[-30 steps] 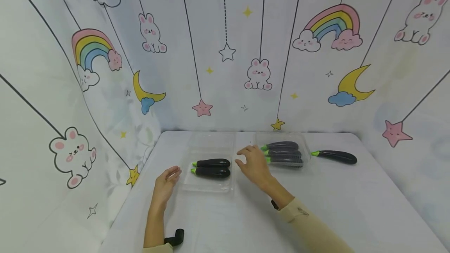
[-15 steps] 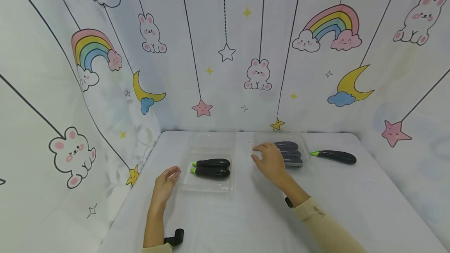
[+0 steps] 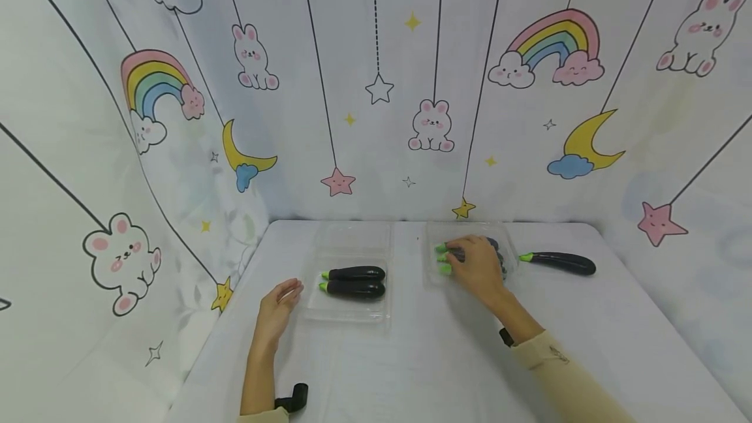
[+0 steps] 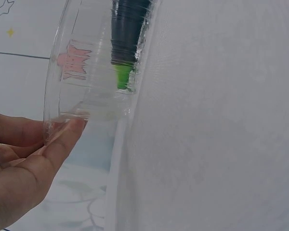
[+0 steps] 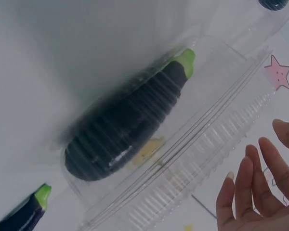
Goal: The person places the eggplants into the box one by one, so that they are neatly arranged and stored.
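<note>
My left hand (image 3: pixel 279 309) is at the left edge of an opened clear plastic box (image 3: pixel 346 316), its lid folded back. In the left wrist view straight fingers (image 4: pixel 62 144) meet the box's rim. Two black eggplants (image 3: pixel 355 289) with green stems lie side by side in that box. Over a second clear box (image 3: pixel 431 276), whose lid covers several eggplants, hovers my right hand (image 3: pixel 476 269), hiding part of them. In the right wrist view, its loosely bent fingers (image 5: pixel 243 187) stand apart from the ribbed plastic around an eggplant (image 5: pixel 125 120), holding nothing.
A loose eggplant (image 3: pixel 561 262) lies on the white table (image 3: pixel 411 364) to the right of the second box. Behind the table's far edge hangs a patterned curtain (image 3: pixel 329 51) with rabbits, stars and rainbows.
My right hand has moved right, from between the two boxes to over the right-hand box. My left hand, both boxes and the loose eggplant have stayed in place.
</note>
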Motion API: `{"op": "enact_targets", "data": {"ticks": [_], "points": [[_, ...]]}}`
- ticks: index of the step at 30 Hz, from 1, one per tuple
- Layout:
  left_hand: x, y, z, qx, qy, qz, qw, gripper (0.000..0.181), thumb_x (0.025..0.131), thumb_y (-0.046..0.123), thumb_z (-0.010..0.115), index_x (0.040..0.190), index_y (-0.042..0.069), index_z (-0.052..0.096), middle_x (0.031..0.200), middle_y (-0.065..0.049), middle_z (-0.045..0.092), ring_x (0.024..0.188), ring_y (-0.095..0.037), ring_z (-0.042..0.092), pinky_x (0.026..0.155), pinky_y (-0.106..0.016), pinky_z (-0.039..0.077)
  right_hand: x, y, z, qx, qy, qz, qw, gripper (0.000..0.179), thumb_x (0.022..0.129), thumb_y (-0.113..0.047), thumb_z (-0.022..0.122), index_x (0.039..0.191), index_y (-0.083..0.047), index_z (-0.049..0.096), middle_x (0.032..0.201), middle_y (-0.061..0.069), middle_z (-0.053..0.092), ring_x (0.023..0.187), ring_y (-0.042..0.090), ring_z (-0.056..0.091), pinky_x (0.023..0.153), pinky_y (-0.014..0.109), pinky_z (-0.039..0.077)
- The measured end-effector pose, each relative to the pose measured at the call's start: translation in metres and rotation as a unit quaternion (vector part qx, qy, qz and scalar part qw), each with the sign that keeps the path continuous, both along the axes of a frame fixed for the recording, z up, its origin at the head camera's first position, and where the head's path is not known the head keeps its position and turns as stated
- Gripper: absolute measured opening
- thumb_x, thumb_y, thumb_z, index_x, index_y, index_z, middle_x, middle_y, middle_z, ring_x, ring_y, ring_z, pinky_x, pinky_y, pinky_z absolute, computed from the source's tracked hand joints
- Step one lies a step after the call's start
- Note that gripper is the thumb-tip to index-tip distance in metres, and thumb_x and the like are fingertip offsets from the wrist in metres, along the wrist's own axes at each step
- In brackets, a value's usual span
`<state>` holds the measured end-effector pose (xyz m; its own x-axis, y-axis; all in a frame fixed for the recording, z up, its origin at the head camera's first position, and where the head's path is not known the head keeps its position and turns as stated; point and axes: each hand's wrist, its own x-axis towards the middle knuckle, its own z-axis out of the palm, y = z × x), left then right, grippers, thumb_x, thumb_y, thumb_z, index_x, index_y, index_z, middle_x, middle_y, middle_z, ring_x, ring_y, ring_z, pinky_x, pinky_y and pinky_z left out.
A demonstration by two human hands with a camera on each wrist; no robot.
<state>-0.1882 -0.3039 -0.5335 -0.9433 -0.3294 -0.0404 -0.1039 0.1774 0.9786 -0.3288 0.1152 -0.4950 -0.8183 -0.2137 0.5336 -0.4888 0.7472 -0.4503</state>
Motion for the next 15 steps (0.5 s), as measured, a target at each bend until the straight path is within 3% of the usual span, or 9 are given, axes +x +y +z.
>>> {"op": "enact_targets", "data": {"ticks": [9, 11, 15], "points": [[0.000, 0.000, 0.000, 0.007, 0.002, -0.001, 1.0000, 0.043, 0.106, 0.001, 0.053, 0.149, -0.005, 0.049, 0.151, -0.024, 0.054, 0.141, -0.035, 0.052, 0.118, -0.043, 0.040, -0.005, 0.030, -0.002, 0.019, -0.001, -0.017, 0.9997, 0.026, 0.090, -0.017, 0.082, 0.112, -0.003, 0.078, 0.116, 0.020, 0.073, 0.106, 0.040, 0.063, 0.088, 0.056, 0.053], [0.000, 0.000, 0.000, 0.006, 0.002, -0.001, 1.0000, 0.044, 0.106, 0.001, 0.053, 0.149, -0.005, 0.049, 0.151, -0.024, 0.054, 0.141, -0.034, 0.052, 0.118, -0.043, 0.040, -0.005, 0.037, -0.001, 0.024, 0.002, -0.021, 0.9995, 0.026, 0.090, -0.017, 0.081, 0.112, -0.002, 0.078, 0.116, 0.021, 0.072, 0.108, 0.043, 0.064, 0.095, 0.061, 0.052], [0.000, 0.000, -0.001, 0.007, 0.004, -0.004, 1.0000, 0.044, 0.106, 0.001, 0.053, 0.150, -0.005, 0.048, 0.151, -0.024, 0.053, 0.141, -0.035, 0.052, 0.118, -0.043, 0.040, -0.007, 0.050, -0.002, 0.030, 0.007, -0.036, 0.9989, 0.025, 0.090, -0.016, 0.081, 0.111, -0.002, 0.078, 0.117, 0.023, 0.072, 0.109, 0.046, 0.064, 0.095, 0.064, 0.052]]}}
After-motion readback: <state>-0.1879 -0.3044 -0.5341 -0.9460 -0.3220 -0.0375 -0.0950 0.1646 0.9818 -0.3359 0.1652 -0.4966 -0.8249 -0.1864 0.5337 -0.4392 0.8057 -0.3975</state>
